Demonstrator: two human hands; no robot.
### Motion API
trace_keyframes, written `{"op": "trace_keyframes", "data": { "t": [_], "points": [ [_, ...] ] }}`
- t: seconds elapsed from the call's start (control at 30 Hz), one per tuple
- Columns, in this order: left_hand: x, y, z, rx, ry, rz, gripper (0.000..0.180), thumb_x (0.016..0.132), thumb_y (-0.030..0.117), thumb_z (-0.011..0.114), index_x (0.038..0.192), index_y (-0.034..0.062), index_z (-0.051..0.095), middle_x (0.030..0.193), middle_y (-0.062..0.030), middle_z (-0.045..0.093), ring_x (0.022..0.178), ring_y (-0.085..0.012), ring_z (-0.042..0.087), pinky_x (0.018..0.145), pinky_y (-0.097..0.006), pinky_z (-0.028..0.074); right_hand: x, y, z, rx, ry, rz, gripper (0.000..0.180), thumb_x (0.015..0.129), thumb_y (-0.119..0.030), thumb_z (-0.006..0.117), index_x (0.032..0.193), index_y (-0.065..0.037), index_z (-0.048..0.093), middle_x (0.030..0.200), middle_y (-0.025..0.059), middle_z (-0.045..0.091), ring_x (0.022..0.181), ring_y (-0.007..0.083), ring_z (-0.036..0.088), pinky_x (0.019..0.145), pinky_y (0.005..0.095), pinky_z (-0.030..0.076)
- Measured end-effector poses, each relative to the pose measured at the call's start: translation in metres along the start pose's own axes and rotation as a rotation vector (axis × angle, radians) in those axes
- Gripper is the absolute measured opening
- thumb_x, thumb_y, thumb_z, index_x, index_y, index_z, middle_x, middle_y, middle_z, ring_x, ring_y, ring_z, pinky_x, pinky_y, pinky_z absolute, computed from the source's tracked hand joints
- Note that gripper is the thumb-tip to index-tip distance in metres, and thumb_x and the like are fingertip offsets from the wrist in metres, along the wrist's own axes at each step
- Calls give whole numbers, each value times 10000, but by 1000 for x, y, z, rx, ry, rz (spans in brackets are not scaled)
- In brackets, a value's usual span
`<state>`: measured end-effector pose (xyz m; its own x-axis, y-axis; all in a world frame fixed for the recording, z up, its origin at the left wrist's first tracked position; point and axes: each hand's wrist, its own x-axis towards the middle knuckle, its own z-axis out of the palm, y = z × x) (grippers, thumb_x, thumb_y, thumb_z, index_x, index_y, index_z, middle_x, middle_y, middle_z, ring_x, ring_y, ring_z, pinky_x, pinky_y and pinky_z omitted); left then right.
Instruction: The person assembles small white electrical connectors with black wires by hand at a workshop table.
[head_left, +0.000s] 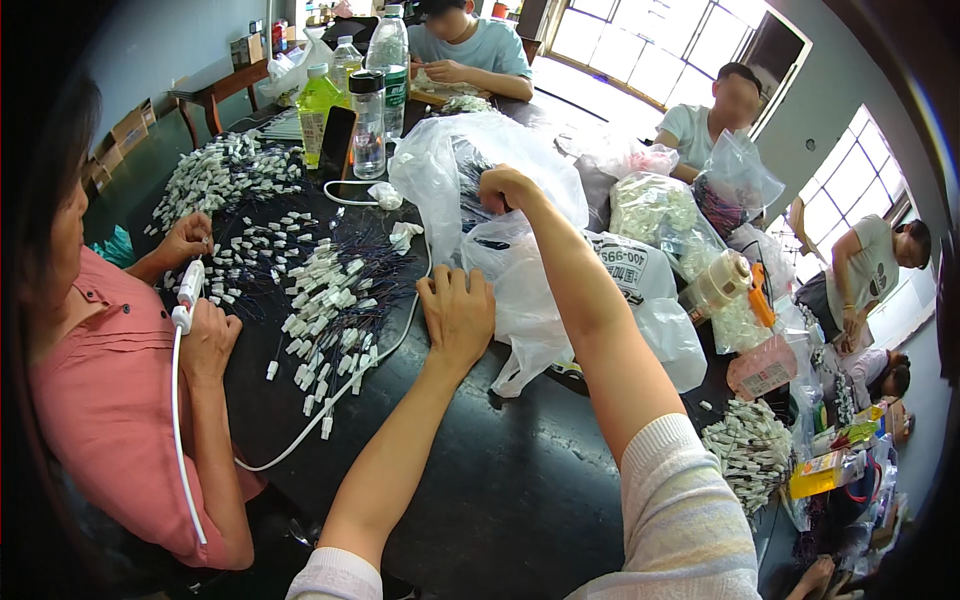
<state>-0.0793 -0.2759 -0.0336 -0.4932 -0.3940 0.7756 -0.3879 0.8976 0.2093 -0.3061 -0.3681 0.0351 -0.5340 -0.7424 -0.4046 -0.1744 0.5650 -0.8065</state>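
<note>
A translucent white plastic bag point(545, 165) lies on the black table, its mouth spread open around a bundle of thin dark wires point(470, 185). Reaching into that bag, my right hand point(507, 188) is closed beside the wires; what its fingertips hold is hidden. My left hand point(457, 315) has its fingers curled on the near left edge of the bag, back of the hand up. To its left spreads a loose heap of white connectors on dark wires point(325, 300).
On my left a person in a pink top point(120, 400) holds a white corded device point(190, 285). Bottles point(392, 70) and a phone point(337, 143) stand beyond the connectors. A tape roll point(715, 285) and filled bags point(655, 215) sit to my right, near another connector pile point(748, 445).
</note>
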Motion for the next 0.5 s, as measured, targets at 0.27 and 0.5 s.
{"op": "trace_keyframes", "data": {
  "t": [0.27,0.5],
  "points": [
    [-5,-6,7,57,-14,-4,214,793,210,528,866,14,574,861,-138,552,935,-289,478,844,-438,322,-11,-9,-11,392,-244,304,157,634,11,330,555,-109,266,492,18,306,357,68,215,311,193,178],
    [-7,-5,10,17,-48,-34,227,795,206,520,823,-14,569,843,-158,570,940,-305,496,981,-510,261,-50,-25,-5,706,-418,355,133,637,-7,328,572,-112,278,515,-22,261,396,55,219,319,183,182]
  ]
}}
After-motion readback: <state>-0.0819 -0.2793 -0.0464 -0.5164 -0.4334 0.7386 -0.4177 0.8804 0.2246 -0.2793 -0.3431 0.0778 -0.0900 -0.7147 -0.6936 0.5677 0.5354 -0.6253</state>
